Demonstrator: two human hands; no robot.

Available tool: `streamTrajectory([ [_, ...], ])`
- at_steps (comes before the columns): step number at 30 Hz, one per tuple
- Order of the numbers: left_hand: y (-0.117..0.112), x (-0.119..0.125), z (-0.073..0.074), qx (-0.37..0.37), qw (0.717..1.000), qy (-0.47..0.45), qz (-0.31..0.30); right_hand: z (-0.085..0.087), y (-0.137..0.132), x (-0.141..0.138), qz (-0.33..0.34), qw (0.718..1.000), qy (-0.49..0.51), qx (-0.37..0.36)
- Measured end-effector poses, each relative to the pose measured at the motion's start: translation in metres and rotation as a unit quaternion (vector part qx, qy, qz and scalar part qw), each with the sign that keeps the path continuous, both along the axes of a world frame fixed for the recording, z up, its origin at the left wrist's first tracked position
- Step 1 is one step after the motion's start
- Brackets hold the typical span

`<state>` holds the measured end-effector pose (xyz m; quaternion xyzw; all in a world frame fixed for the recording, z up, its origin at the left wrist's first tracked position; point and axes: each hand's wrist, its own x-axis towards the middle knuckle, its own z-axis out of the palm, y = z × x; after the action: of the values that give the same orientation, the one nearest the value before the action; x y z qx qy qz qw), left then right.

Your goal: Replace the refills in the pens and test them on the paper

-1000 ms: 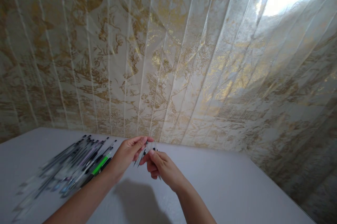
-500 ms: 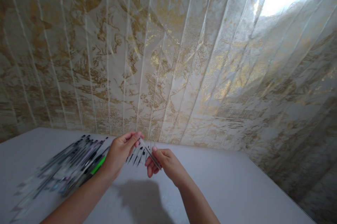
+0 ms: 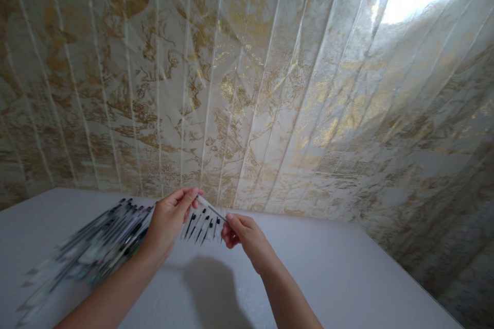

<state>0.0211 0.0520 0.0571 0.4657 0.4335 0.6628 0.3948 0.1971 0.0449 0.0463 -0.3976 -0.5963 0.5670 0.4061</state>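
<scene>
A thin grey-and-white stick, like a pen or a pen refill (image 3: 211,207), slants between my two hands above the table; its exact kind is too small to make out. My left hand (image 3: 173,215) pinches its upper left end between thumb and fingers. The lower right end sits in the closed fingers of my right hand (image 3: 243,234), which hide its tip. Just behind and below the stick lies a row of several short, thin dark sticks with black ends (image 3: 200,227), spaced apart on the table.
A big spread of long, thin pen-like sticks (image 3: 92,239) lies on the left of the white table (image 3: 328,277), partly behind my left forearm. A patterned white-and-gold curtain or sheet (image 3: 231,87) hangs at the table's back edge. Bright light shows at the upper right.
My left hand has moved slightly up and left. My right hand has closed around the stick's lower end, its fingers more curled. The stick now lies flatter, and more of the row shows.
</scene>
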Motion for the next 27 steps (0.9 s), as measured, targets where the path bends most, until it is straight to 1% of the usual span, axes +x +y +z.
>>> streamTrajectory([
  [3, 0.0004, 0.001, -0.0004, 0.005, 1.0, -0.006, 0.005, 0.0026, 0.0003, 0.0009, -0.04, 0.999, 0.017, 0.012],
  [8, -0.0011, 0.0018, -0.0004, 0.002, 1.0, -0.014, 0.012, 0.002, 0.0015, 0.0011, -0.035, 0.999, -0.018, 0.011],
  [12, -0.0019, 0.0014, -0.0012, 0.008, 1.0, -0.014, 0.018, 0.0004, 0.0022, 0.0019, -0.054, 0.998, 0.02, 0.024],
  [14, -0.0018, 0.0013, -0.0018, 0.009, 1.0, -0.016, 0.015, 0.0008, 0.0017, 0.0033, -0.038, 0.999, 0.018, 0.019],
  [16, -0.0019, 0.0019, -0.0023, 0.005, 1.0, -0.016, 0.013, 0.0009, 0.0016, 0.0044, -0.015, 1.0, -0.01, 0.023],
  [18, -0.0025, 0.0026, -0.0026, 0.002, 1.0, -0.014, 0.015, 0.0006, 0.0023, 0.0048, -0.012, 0.999, -0.031, 0.035],
  [21, -0.0032, 0.0032, -0.003, 0.002, 1.0, -0.015, 0.015, 0.0011, 0.0039, 0.005, -0.066, 0.996, -0.012, 0.056],
  [23, -0.0029, 0.0031, -0.0036, 0.004, 1.0, -0.018, 0.016, 0.0025, 0.0042, 0.0055, -0.084, 0.995, 0.002, 0.056],
  [27, -0.001, 0.0039, -0.0052, -0.002, 1.0, -0.022, 0.018, 0.0033, 0.0035, 0.0057, -0.053, 0.997, -0.036, 0.043],
])
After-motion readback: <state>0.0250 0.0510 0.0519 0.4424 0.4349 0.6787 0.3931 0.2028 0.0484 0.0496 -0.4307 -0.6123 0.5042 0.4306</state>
